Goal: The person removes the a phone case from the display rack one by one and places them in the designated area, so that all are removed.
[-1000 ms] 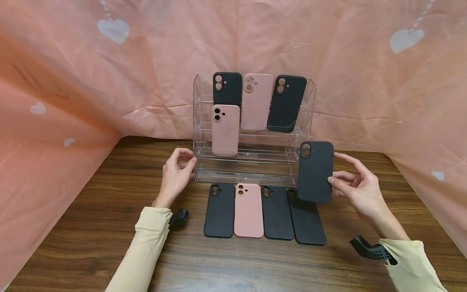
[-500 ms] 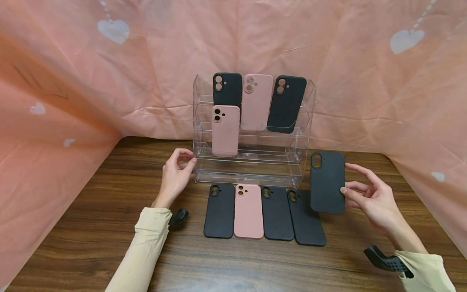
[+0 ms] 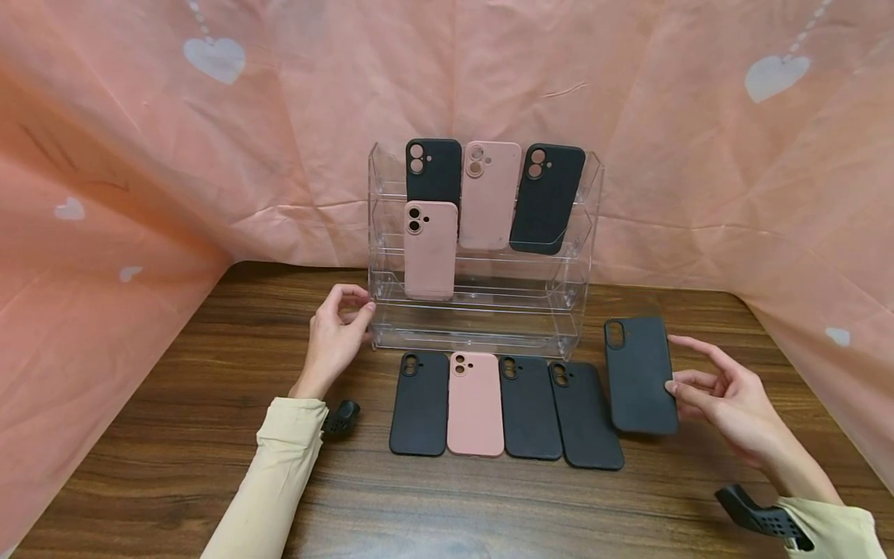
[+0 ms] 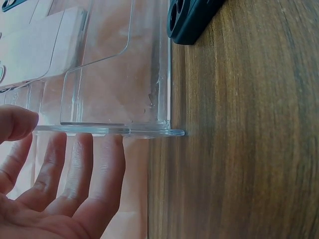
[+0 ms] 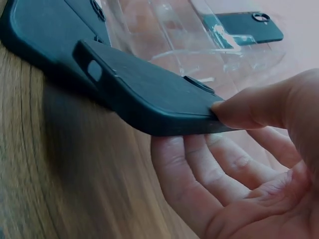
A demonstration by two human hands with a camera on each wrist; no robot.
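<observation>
My right hand (image 3: pixel 729 404) pinches a black phone case (image 3: pixel 641 376) by its right edge, thumb on the back face and fingers behind. The right wrist view shows this case (image 5: pixel 149 84) tilted, its lower end over the wood. My left hand (image 3: pixel 335 338) holds the left side panel of a clear tiered display stand (image 3: pixel 482 339), the thumb (image 4: pixel 20 122) on one side and fingertips along the other. Laid in a row before the stand are a black case (image 3: pixel 419 404), a pink case (image 3: pixel 476 404) and two more black cases, the rightmost (image 3: pixel 587 415) slightly slanted.
On the stand's upper tier lean a black case (image 3: pixel 433 171), a pink case (image 3: pixel 490 198) and a tilted black case (image 3: pixel 548 198). A pink case (image 3: pixel 431 252) stands one tier lower at the left. Pink cloth (image 3: pixel 293 155) encloses the wooden table (image 3: pixel 209 427).
My right hand has carried the black case right and down toward the table, uncovering the rightmost case of the row. My left hand stays at the stand.
</observation>
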